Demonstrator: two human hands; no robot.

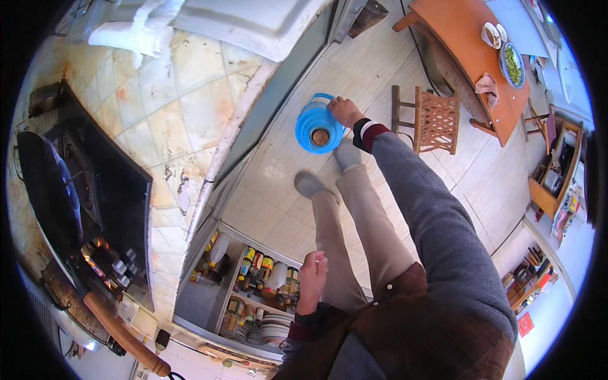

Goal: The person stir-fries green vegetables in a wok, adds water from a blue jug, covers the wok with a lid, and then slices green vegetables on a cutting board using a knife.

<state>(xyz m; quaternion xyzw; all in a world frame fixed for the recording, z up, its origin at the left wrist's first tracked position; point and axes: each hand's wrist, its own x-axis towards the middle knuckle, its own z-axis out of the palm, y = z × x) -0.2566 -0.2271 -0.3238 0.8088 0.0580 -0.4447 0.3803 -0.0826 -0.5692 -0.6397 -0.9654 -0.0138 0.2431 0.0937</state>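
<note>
A blue plastic vacuum flask (308, 126) with a cork stopper (320, 137) hangs or stands over the tiled floor, beside the person's feet; which of the two cannot be told. My right hand (346, 112) grips its handle at the upper right side. Close to my body, my left hand (312, 280) is raised with its fingers curled in, and no object shows in it. It is above the open cabinet shelves and the trouser leg.
At left, a wok (52, 185) with a wooden handle (126, 335) sits by a stove with flames showing. A tiled counter (185, 118) runs beside it. Bottles and stacked plates (275, 328) fill the cabinet (228, 297). At right are a woven-seat chair (437, 121) and a wooden table (456, 28) with dishes.
</note>
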